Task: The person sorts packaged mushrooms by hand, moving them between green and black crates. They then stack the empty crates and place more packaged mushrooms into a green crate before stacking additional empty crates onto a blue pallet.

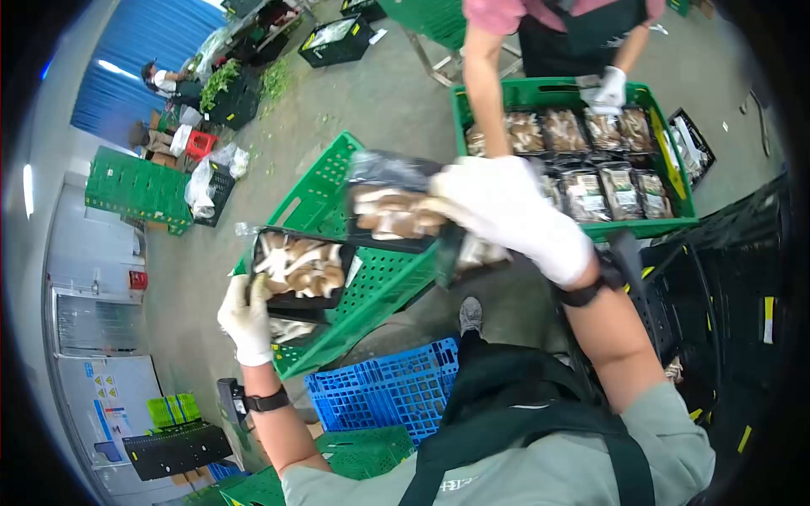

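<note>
Your left hand point(246, 319) and right hand point(506, 211) each clamp their fingers on a mushroom tray point(299, 268), second tray point(395, 209), both above the tilted green crate point(371, 282).

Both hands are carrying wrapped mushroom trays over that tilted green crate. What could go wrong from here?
1. The left hand pinches its mushroom tray by one end only, so it may tip or slip from that grip.
2. The tilted green crate leans at an angle; trays set in it could slide.
3. A co-worker's gloved hand works in the full green crate close by; the right hand and its tray could bump it.
</note>
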Demonstrator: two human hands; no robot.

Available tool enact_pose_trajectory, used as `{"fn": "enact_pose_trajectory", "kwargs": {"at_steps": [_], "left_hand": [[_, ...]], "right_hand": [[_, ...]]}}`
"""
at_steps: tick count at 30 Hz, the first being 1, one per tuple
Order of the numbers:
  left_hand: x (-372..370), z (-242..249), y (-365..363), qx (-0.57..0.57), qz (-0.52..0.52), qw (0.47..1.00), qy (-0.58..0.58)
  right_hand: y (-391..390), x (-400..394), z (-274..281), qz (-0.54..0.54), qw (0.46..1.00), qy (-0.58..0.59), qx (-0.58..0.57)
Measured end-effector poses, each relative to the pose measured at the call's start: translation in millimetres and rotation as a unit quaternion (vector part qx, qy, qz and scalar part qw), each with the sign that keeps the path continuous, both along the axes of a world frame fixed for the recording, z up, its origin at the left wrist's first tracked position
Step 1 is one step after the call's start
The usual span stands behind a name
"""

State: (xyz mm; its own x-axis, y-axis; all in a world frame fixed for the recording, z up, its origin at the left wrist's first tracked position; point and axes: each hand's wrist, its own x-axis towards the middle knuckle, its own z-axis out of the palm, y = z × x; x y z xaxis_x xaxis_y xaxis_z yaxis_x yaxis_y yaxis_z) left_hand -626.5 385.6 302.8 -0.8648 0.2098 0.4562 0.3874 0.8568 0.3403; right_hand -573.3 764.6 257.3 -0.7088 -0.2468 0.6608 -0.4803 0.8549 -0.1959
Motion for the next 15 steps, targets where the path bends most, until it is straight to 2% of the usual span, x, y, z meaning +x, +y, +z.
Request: {"fn": "enact_pose_trajectory", "kwargs": {"at_steps": [1, 2, 3, 5, 7, 8, 9, 11, 13, 14, 15], "left_hand": [[-23, -6, -23, -0.001, 0.016, 1.000, -0.003], [-44, -14, -43, -0.020, 0.014, 1.000, 0.002], [-65, -26, -63, -0.021, 0.014, 1.000, -0.010], [-86, -51, -93, -0.155, 0.000, 0.988, 0.018], [-108, -82, -117, -0.193, -0.008, 0.981, -0.013], [-115, -98, -126, -0.181, -0.031, 0.981, -0.058], [-122, -118, -134, -0.166, -0.056, 0.979, -0.100], [-128, -169, -133, -0.114, -0.081, 0.974, -0.178], [-133, -231, -124, -0.132, -0.092, 0.949, -0.270], [-131, -268, -120, -0.134, -0.106, 0.938, -0.300], [-128, -300, -116, -0.136, -0.120, 0.927, -0.327]], "right_hand": [[-32, -35, 16, 0.075, 0.947, -0.293, -0.106], [-65, -75, -13, 0.138, 0.955, -0.202, -0.170], [-92, -110, -29, 0.201, 0.933, -0.211, -0.210], [-130, -143, -45, 0.183, 0.982, -0.031, -0.043], [-156, -172, -83, 0.247, 0.961, -0.110, -0.056], [-164, -183, -111, 0.266, 0.926, -0.236, -0.129], [-170, -190, -138, 0.266, 0.908, -0.290, -0.147], [-169, -197, -166, 0.262, 0.909, -0.323, -0.029], [-173, -207, -236, 0.212, 0.914, -0.346, 0.007], [-177, -206, -267, 0.129, 0.932, -0.334, 0.061], [-179, -199, -267, 0.051, 0.943, -0.324, 0.062]]}}
